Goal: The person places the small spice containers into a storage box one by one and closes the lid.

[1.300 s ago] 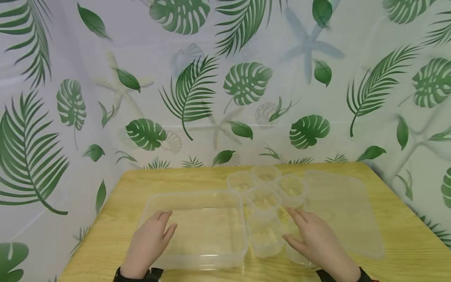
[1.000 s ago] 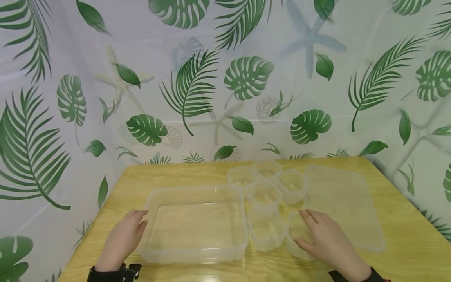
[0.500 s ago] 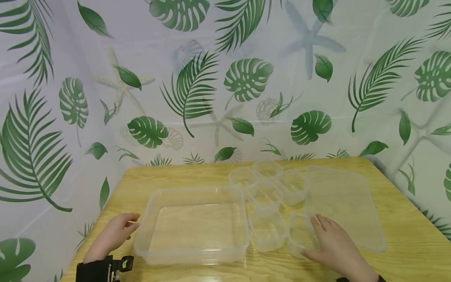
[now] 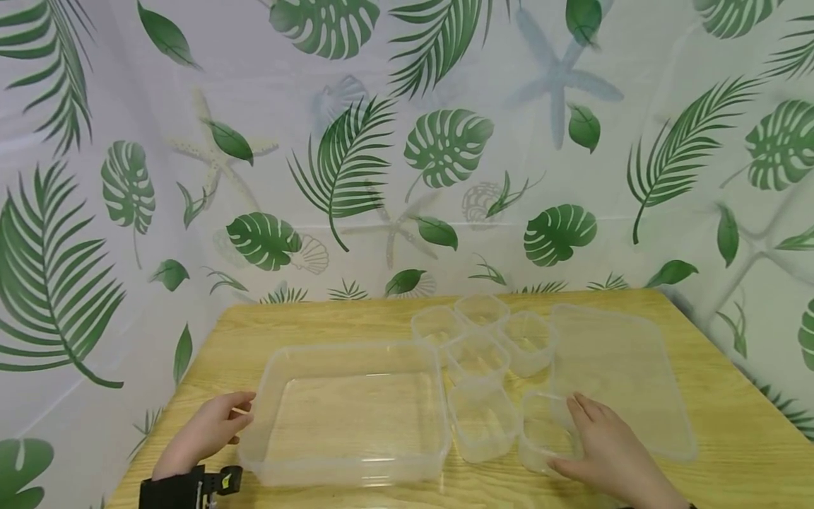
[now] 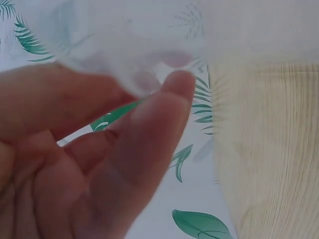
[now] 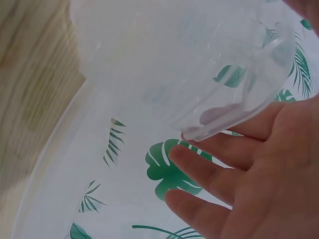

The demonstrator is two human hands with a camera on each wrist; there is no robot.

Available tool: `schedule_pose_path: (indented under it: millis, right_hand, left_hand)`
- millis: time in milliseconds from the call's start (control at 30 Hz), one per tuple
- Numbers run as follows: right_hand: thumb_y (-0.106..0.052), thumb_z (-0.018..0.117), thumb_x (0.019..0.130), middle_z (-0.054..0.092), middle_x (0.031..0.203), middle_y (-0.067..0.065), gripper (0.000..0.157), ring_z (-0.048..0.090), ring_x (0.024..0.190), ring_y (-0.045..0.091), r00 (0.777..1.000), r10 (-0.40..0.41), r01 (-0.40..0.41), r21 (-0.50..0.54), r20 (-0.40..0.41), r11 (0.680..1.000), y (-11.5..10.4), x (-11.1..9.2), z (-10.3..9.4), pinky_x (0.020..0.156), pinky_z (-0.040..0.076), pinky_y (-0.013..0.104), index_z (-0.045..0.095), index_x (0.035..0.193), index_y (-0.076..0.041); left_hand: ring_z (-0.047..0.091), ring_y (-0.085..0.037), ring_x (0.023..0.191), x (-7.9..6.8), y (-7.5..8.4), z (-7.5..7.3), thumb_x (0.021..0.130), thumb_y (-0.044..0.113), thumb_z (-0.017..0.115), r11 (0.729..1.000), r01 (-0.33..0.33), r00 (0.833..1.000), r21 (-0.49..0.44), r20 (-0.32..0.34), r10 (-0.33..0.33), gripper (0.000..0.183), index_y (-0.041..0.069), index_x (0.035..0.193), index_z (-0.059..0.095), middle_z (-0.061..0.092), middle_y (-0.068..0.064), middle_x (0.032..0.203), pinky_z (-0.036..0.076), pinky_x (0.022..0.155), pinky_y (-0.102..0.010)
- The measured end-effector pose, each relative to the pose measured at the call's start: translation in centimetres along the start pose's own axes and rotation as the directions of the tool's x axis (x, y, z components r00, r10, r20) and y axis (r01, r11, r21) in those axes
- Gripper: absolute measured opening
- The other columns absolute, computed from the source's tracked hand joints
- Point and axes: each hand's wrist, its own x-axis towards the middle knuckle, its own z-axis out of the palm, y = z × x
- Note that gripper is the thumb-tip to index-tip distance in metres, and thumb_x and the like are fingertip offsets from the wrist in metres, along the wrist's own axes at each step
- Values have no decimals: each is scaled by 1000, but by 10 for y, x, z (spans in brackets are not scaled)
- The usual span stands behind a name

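Along the left wall of a large clear plastic box (image 4: 356,466) lies my left hand (image 4: 213,428), loosely bent, its fingertips right at the outside of the wall. In the left wrist view the thumb (image 5: 149,134) comes close to the box's translucent corner (image 5: 119,40). My right hand (image 4: 604,445) holds a small clear plastic container (image 4: 545,424) on the table, thumb on the near side and fingers around the right side. The right wrist view shows that container (image 6: 174,59) between thumb and fingers, with the lower fingers spread away from it.
Several similar small containers (image 4: 483,424) stand grouped between the box and the right hand, reaching toward the back of the table (image 4: 305,322). A flat translucent lid (image 4: 629,382) lies at the right. A leaf-printed sheet (image 4: 407,177) hangs behind the table.
My hands have moved apart: the left from over the box out to its left side, the right slightly rightward around the small container. Over the last half second both hold almost still.
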Motion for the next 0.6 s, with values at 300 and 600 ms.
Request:
schedule_pose_path:
  millis: [300,600]
  right_hand:
    - [-61,64,65,38,123,35,101,40,106,48,999,36,-38,45,40,998,2,2,-1,82,37,55,40,121,19]
    - [-57,67,65,36,122,36,101,36,107,50,995,63,-72,116,81,991,3,4,-1,80,38,55,36,123,20]
  left_hand:
    - [55,-32,91,-1,0,0,86,1,52,999,2,1000,-40,17,-1,44,-13,126,39,52,-23,106,50,60,-33]
    - [55,-31,92,1,-2,-2,87,1,52,999,12,999,-47,40,-10,46,-13,128,38,53,-23,106,50,60,-33]
